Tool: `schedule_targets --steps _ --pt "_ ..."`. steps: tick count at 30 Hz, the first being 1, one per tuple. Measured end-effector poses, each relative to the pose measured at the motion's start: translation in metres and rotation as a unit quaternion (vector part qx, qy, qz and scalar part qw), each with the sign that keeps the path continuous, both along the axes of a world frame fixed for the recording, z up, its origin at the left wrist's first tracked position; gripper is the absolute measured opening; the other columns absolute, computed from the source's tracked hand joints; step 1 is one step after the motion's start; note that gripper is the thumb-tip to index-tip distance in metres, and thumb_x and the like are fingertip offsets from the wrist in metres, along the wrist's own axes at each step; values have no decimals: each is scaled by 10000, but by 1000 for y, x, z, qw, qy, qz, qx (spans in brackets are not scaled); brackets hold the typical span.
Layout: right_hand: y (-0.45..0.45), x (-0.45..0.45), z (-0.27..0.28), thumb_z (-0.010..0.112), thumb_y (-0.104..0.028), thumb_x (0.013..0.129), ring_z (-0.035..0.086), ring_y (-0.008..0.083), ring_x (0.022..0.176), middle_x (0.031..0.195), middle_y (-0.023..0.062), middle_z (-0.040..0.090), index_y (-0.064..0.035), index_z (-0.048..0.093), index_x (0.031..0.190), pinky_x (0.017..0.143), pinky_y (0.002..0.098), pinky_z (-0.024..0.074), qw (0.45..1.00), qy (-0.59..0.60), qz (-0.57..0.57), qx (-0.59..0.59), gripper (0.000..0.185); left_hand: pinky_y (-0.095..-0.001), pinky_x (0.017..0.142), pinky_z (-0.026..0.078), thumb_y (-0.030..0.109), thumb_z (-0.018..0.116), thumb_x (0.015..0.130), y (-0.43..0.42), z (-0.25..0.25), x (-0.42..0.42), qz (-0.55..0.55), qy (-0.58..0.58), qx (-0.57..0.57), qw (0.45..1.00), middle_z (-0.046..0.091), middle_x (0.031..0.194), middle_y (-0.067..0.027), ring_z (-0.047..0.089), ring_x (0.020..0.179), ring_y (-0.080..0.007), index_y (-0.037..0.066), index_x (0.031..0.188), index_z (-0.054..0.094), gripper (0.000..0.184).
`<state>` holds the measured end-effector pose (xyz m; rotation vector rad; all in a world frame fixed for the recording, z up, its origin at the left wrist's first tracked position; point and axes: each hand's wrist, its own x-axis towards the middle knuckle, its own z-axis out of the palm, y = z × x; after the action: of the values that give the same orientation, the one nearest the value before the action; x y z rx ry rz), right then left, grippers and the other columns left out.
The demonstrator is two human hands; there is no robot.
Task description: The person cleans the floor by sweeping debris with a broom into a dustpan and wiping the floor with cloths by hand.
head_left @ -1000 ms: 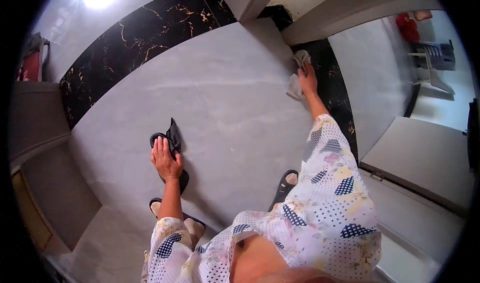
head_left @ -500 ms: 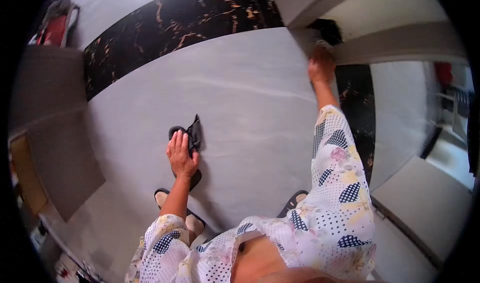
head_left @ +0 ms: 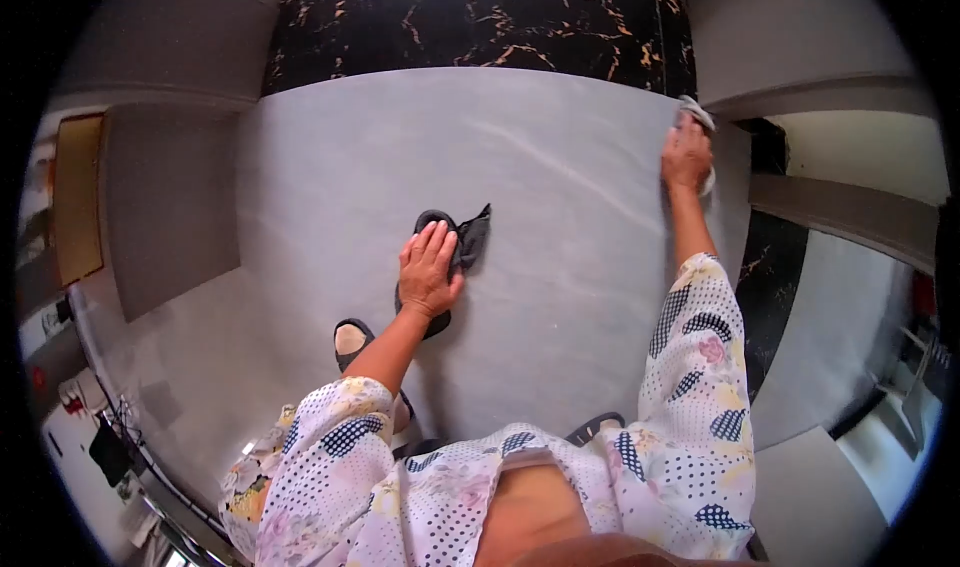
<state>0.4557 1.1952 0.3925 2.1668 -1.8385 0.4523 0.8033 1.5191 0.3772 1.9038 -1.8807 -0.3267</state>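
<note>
My left hand (head_left: 430,272) lies with fingers stretched out flat on a dark slipper-like item (head_left: 473,245) with a pointed fabric flap, on the grey floor. Its exact kind is partly hidden under my palm. Out to the right, my right hand (head_left: 688,159) is closed over a white cloth (head_left: 697,114), pressed to the floor beside the door frame. Some of the cloth shows beyond my fingertips and along the hand's outer side.
A black marbled strip (head_left: 480,27) crosses the floor ahead. Grey door frame parts (head_left: 840,97) stand at right, a grey panel (head_left: 170,207) at left. My dark sandals (head_left: 350,339) are close below. Wires and small items (head_left: 120,427) lie at lower left.
My view has turned to the right. My right hand has drawn back from the door-frame corner along the floor with the cloth. The left hand stays on the dark item.
</note>
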Motion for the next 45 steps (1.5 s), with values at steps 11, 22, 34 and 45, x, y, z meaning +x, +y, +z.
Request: schedule_targets --steps 11,22,34,45 --pt "203 149 -4 556 59 646 494 304 1176 1081 99 607 -91 621 993 961 414 409 905 -141 372 151 383 -439 1057 288 125 666 641 5 -9 6 -4 53 -28 998 412 1380 -111 352 1302 -270 80 1269 453 665" --pt "242 28 5 507 -79 820 426 366 1223 1297 165 490 -56 524 1224 1011 450 352 987 -72 117 81 405 -390 897 436 6 613 655 -20 -13 40 -29 219 -60 974 581 1147 -115 538 1080 -300 90 1153 547 509" --pt "237 34 2 542 -114 773 424 364 1231 1314 149 478 -73 506 1249 1008 490 333 989 -64 117 65 479 -376 904 436 312 623 791 -67 -21 353 343 188 -18 920 574 1164 -177 559 1061 -300 45 1200 528 498" --pt "230 26 9 572 -186 774 401 324 1248 1295 112 476 -128 491 1273 1025 468 319 992 -32 60 109 509 -390 1021 345 198 684 718 -242 -30 149 12 43 -206 978 530 1255 -131 464 1196 -300 94 1196 548 508"
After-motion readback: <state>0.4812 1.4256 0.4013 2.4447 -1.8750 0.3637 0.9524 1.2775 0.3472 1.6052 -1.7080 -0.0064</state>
